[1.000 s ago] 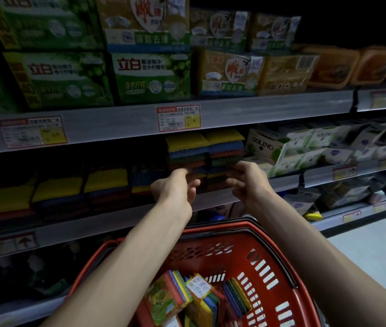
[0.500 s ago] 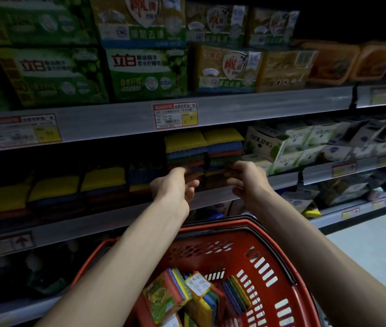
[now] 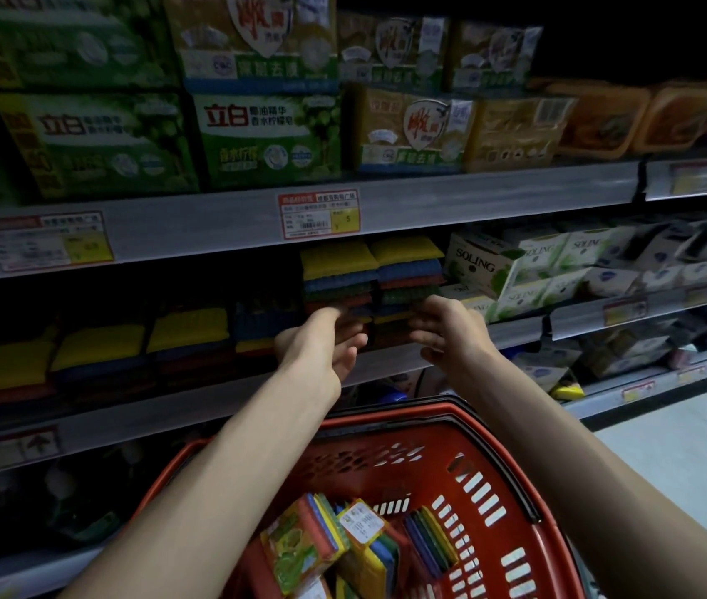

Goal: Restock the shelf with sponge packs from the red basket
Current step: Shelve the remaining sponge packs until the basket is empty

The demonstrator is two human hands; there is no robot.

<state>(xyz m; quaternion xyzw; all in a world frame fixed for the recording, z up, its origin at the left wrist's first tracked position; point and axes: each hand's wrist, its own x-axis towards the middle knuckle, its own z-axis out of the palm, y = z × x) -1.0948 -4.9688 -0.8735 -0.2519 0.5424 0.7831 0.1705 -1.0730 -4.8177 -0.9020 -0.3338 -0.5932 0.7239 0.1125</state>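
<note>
At mid shelf [image 3: 196,397], L hand [image 3: 321,343] & R hand [image 3: 446,330] meet the foot of two sponge stacks [image 3: 373,270], fingers half curled vs lower packs; too dark to tell if either grips one. Loose sponge packs [image 3: 334,542] lie in red basket [image 3: 511,451] below forearms.

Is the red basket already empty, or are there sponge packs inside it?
Not empty. The red basket holds several sponge packs, lying at its bottom near the camera.
</note>
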